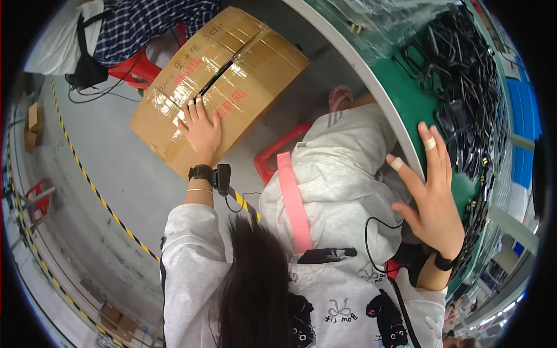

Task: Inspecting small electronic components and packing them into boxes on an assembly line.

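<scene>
My left hand point(203, 132) lies on top of a large taped cardboard box point(264, 78), fingers stretched out. Its longer fingertips, wrapped in pale tape, touch the box by a dark gap point(217, 78) between the flaps. My right hand point(436, 211) is spread open at the white edge of a green worktable point(397, 87), with nothing in it. Pale tape wraps two of its fingers too. Close to that hand, on the table, lies a heap of black cables point(455, 110), some bundled in clear plastic. A black device point(221, 178) is strapped to my left wrist.
Beyond the box, a person in a checked garment point(145, 29) sits by a red stool point(136, 66). Another red stool frame point(267, 153) stands beside my legs. Yellow-black tape point(96, 185) marks the grey floor. Clear plastic bags point(386, 23) cover the table's far end.
</scene>
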`<state>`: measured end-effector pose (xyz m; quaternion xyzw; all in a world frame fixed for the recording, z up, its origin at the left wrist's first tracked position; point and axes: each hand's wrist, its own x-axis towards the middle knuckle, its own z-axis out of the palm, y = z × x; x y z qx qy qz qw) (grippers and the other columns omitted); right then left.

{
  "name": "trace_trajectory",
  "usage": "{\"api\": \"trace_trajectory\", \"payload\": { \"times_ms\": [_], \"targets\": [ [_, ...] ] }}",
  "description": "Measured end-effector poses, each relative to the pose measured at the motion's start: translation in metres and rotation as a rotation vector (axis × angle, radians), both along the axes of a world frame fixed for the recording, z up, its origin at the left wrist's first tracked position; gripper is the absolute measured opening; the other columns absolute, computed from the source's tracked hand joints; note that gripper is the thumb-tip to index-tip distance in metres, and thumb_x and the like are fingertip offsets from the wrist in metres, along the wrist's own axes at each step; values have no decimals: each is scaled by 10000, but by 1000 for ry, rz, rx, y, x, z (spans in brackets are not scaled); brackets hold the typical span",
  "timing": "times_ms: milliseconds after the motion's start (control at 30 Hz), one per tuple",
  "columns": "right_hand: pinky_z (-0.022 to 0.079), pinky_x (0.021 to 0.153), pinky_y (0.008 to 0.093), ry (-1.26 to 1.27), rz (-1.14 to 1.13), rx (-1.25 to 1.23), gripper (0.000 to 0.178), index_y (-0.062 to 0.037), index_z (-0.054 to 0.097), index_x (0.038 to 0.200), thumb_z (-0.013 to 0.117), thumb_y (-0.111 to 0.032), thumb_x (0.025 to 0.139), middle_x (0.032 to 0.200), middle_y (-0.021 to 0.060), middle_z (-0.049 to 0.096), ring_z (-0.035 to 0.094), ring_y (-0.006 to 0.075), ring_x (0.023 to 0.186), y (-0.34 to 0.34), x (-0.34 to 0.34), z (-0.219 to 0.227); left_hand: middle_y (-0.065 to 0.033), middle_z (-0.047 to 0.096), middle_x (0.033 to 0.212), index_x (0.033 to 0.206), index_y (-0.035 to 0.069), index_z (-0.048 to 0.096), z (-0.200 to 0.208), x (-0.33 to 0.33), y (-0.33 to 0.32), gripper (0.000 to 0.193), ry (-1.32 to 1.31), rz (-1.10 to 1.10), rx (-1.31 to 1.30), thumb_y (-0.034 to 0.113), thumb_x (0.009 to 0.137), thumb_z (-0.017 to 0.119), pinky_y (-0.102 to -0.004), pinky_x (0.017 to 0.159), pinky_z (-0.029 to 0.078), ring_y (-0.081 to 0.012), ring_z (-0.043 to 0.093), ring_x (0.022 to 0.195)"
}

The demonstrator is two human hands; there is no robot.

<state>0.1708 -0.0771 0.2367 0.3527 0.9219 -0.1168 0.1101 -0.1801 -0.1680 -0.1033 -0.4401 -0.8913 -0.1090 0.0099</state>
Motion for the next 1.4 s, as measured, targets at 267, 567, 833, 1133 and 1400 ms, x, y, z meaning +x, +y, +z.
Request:
{"api": "trace_trajectory", "payload": {
  "times_ms": [267,567,833,1133,1400],
  "targets": [
    [230,1081,528,69,-53,-2,632,-132,568,1207,712,-60,596,1490,198,220,208,428,1364,0,5,-3,-110,338,1453,1406,105,330,-4,1,-1,590,-17,-23,6,398,903,423,-574,1077,125,-282,246,1371],
    [325,1045,493,162,-152,263,381,-114,658,1035,577,12,685,1363,125,468,398,356,1291,-26,34,-26,-121,343,1441,1388,87,341,-6,-1,3,576,-6,-16,-29,401,909,402,-577,1068,130,-279,241,1370],
    [368,994,473,276,-127,291,360,-101,692,948,552,41,648,1319,147,508,457,365,1237,-22,45,-28,-111,392,1413,1391,105,357,-5,-4,2,585,5,-2,41,400,892,432,-543,1077,147,-263,281,1355],
    [336,1021,451,240,-109,314,396,-66,686,923,520,127,620,1337,188,468,429,406,1248,-26,42,-29,-110,422,1390,1358,111,412,-4,0,3,564,-2,30,89,378,866,478,-522,1086,147,-248,316,1341],
    [282,1059,459,288,-160,236,434,-62,678,943,487,144,613,1370,200,430,378,407,1292,-29,46,-29,-100,415,1394,1343,110,425,2,3,4,550,-21,39,103,368,863,496,-517,1084,152,-250,311,1342]
  ]
}}
